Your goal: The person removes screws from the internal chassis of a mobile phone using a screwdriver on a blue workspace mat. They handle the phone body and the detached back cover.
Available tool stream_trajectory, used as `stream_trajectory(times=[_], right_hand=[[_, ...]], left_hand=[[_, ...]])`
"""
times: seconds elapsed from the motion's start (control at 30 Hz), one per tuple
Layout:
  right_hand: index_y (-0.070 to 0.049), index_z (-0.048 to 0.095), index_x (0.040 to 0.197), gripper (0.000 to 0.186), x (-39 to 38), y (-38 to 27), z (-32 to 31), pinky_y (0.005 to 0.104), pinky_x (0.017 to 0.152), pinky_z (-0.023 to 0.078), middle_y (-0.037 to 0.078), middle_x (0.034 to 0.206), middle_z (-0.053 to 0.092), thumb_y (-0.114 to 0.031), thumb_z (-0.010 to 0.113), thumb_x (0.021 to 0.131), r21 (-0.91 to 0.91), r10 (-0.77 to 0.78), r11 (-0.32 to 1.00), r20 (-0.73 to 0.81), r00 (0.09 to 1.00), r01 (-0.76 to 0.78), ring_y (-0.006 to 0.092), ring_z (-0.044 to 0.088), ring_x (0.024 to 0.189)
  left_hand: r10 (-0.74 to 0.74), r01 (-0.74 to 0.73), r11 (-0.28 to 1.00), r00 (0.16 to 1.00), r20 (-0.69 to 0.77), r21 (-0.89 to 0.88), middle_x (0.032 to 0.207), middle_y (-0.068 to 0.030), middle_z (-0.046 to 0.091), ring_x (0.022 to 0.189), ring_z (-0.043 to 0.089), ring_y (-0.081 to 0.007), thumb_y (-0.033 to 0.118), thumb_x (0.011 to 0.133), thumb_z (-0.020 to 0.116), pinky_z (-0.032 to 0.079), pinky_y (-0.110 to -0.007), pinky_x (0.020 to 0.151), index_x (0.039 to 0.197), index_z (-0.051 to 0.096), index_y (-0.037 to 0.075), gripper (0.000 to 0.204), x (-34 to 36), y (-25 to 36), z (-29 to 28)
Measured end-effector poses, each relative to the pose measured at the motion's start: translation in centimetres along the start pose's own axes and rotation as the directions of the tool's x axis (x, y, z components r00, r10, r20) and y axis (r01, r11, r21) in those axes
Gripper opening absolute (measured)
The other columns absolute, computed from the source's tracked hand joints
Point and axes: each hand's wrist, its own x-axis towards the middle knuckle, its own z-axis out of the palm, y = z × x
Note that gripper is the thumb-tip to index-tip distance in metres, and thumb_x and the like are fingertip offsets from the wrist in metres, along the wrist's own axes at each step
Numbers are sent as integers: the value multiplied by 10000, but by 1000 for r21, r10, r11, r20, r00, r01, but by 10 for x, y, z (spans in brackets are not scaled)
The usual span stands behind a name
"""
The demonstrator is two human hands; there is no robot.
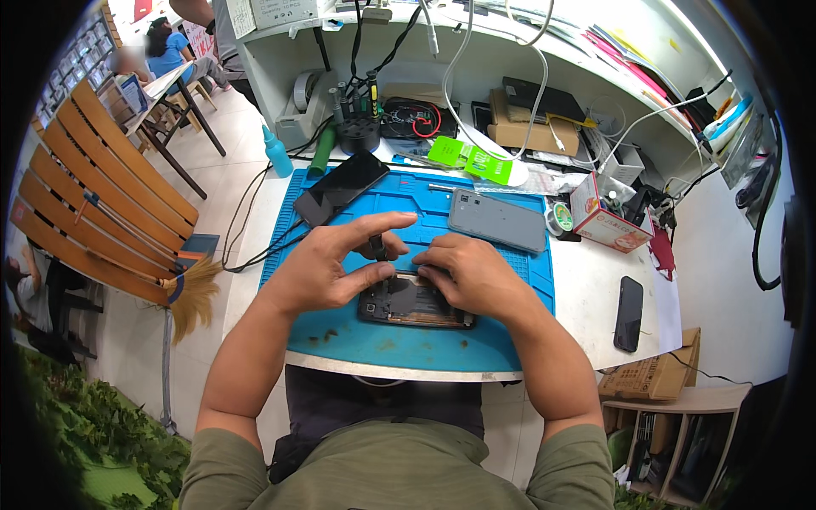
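An opened smartphone (415, 304) lies on a blue repair mat (319, 338), its dark inner frame facing up. Over its upper left corner is my left hand (333, 259), index finger stretched out and thumb at the phone's edge. A small black part (377, 247) shows between that thumb and the fingers; its kind is unclear. My right hand (469, 270) is closed at the phone's upper right edge, fingertips bent onto it. Behind my right hand a grey phone back cover (497, 221) rests on the mat. A dark phone screen (342, 189) lies at the mat's far left.
A black phone (628, 314) lies on the white table to the right. A red and white box (609, 212) of small items stands behind it. At the back are a screwdriver holder (358, 133), a light blue bottle (276, 153) and green cards (478, 160). White cables (544, 81) hang from the shelf.
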Motion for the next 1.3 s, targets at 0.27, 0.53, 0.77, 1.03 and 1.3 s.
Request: stream_trajectory(times=[0.27,0.53,0.77,1.03,1.3], right_hand=[[-49,850,1160,204,2,-2,3,495,868,597,135,1024,759,-102,787,974,15,-11,1000,1,1000,11,366,730,1005],[-64,855,1149,198,4,-6,7,487,871,598,113,1027,748,-99,798,963,23,-44,999,11,999,43,349,718,1032],[-66,857,1160,247,4,-4,7,494,903,600,110,1038,739,-64,764,932,22,-42,999,26,999,42,349,706,1073],[-59,854,1190,301,4,-4,10,478,910,600,100,1074,739,-45,772,901,22,-72,997,-23,997,72,333,671,1073],[-51,854,1185,299,5,-5,10,458,937,604,103,1155,736,-50,795,892,20,-76,997,-48,996,77,324,660,1122]], left_hand=[[-52,50,997,998,35,52,1240,-92,844,1058,825,-197,9,919,923,637,-343,914,1552,710,111,676,-4,1,-8],[-58,56,997,997,45,52,1158,-86,841,1037,814,-175,-16,929,904,628,-327,908,1578,688,88,692,-4,1,-7],[-21,20,999,999,33,40,1088,-95,837,973,791,-173,-80,932,862,639,-351,924,1599,680,98,714,0,10,-2],[-40,35,997,996,79,63,1136,-103,844,1017,814,-211,-56,926,882,657,-372,948,1593,681,97,713,-2,6,-4],[84,-84,996,996,21,14,1154,-121,846,1001,832,-209,16,893,958,689,-361,865,1642,616,102,828,-4,-6,2]])
